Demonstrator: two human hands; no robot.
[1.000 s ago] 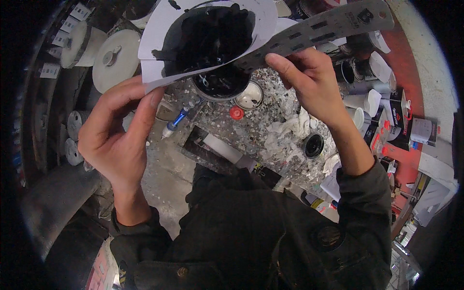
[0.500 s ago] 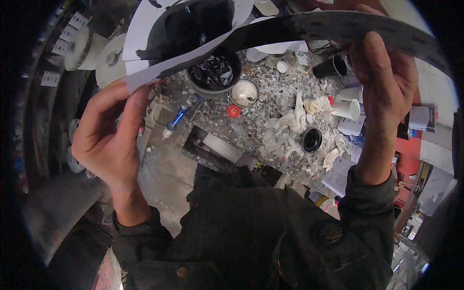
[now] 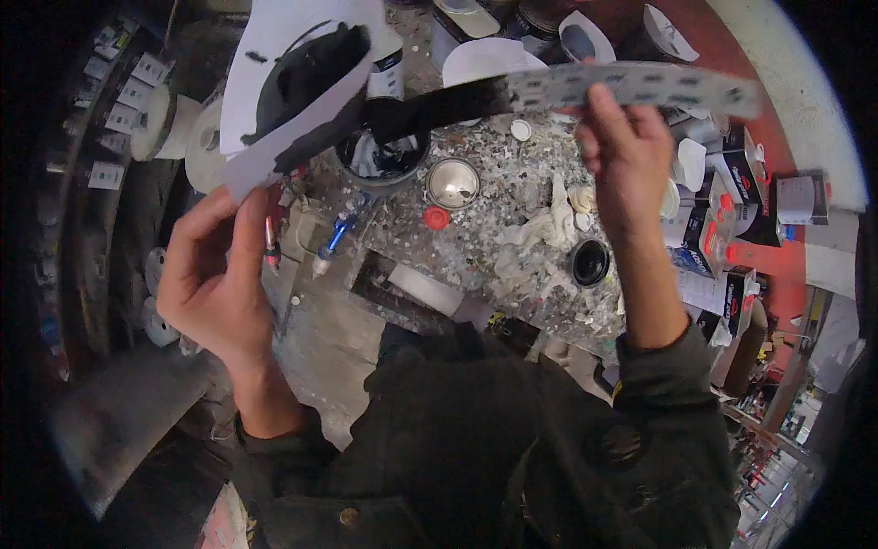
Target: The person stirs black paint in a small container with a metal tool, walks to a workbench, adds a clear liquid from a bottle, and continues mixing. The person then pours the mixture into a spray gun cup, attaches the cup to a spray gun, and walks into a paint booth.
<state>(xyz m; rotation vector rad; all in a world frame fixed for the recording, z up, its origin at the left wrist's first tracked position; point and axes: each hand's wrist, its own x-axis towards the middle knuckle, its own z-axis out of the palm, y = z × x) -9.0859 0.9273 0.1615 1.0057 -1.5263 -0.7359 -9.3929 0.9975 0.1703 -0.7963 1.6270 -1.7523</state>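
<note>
My left hand (image 3: 215,288) pinches the lower corner of a white sheet (image 3: 247,101), curved and coated with a large patch of black paint. Between thumb and fingers, my right hand (image 3: 626,174) grips a long, thin grey strip (image 3: 631,87) marked with rows of darker spots. Black covers the strip's left part, which reaches to the painted sheet; whether they touch there I cannot tell. Below them stands a pot of black paint (image 3: 382,166), its mouth partly covered by the strip and sheet.
On the paint-spattered bench (image 3: 494,197) lie an open metal tin (image 3: 453,183), a red cap (image 3: 436,217), a blue-handled tool (image 3: 337,236), a black cup (image 3: 590,263) and crumpled rags (image 3: 544,220). Several containers (image 3: 700,238) crowd the right; labelled shelves (image 3: 119,119) line the left.
My right hand has moved left, and the strip has turned to show its paler spotted face. My left hand has shifted slightly down and right, still pinching the sheet, which looks more curled.
</note>
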